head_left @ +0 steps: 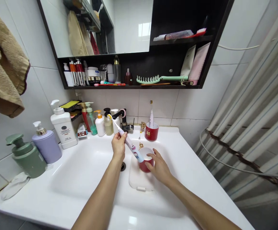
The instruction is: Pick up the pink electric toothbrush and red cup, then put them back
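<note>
My left hand is closed around the neck of an electric toothbrush, pale with cartoon pictures on its handle. The brush leans, with its yellow-tipped head up to the left and its base in front of a red cup. My right hand grips this cup from the right, thumb at the front and fingers by the rim. Under the cup lies a flat white plastic piece in the white sink. A second red cup on the back ledge holds another electric toothbrush.
Pump bottles, among them a purple one and a green one, line the left side. A black faucet stands at the back. Above hangs a dark mirror cabinet with toiletries. A folded curtain hangs at right.
</note>
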`<state>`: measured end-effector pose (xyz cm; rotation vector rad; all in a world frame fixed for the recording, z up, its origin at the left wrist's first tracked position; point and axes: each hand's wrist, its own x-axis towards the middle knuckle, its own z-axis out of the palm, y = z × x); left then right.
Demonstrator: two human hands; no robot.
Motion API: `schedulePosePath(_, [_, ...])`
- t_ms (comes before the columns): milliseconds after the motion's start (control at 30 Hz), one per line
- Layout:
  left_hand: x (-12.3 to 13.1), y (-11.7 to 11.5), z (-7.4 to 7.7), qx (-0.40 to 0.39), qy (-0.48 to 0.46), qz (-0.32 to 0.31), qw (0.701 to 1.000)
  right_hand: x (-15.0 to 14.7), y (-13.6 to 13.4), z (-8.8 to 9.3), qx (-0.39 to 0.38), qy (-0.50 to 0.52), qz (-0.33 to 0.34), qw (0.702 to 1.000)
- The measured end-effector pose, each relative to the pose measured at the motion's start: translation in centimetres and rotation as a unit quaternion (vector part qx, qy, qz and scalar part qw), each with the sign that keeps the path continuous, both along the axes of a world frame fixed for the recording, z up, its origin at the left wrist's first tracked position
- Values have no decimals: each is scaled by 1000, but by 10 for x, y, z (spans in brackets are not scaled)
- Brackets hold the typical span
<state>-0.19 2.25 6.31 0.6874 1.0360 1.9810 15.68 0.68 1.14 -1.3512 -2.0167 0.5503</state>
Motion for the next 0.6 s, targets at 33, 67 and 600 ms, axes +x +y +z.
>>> schedulePosePath(33, [3, -2, 0, -9, -3, -10, 1000, -1, -4, 5, 0, 27, 3, 1000])
schedulePosePath(67, [7, -5, 0, -19, -4, -24, 1000, -2, -9, 11, -7, 63, 13, 998])
schedulePosePath(600, [15, -5, -17, -104, -84, -168, 977, -6, -35, 14, -345, 197, 174, 901])
